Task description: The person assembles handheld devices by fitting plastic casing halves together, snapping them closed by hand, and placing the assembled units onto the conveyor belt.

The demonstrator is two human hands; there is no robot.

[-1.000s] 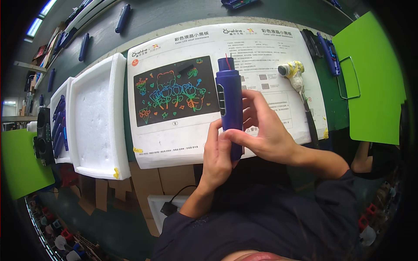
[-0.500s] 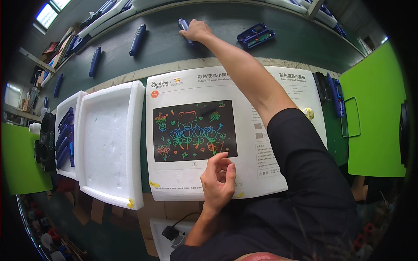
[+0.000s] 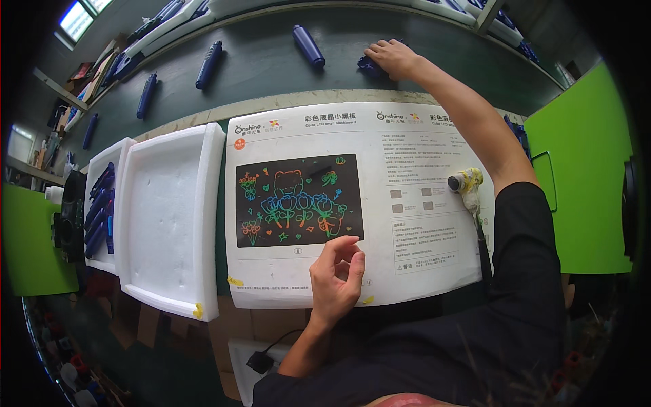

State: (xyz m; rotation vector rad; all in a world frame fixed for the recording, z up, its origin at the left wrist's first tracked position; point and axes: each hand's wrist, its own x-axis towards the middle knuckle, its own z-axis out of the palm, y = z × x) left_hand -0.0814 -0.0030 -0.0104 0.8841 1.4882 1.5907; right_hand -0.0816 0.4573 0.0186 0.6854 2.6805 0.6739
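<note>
On the dark-green worktop [image 3: 264, 61], a blue casing [image 3: 367, 66] lay beneath the right hand [image 3: 393, 60], whose grip I couldn't judge. The left hand [image 3: 337, 281], its grip empty, half-open, was over the poster [image 3: 271, 275]. A window [image 3: 78, 20] glowed upper left.

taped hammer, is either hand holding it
No, the hammer lies on the printed sheet, apart from the left hand and right hand.
</note>
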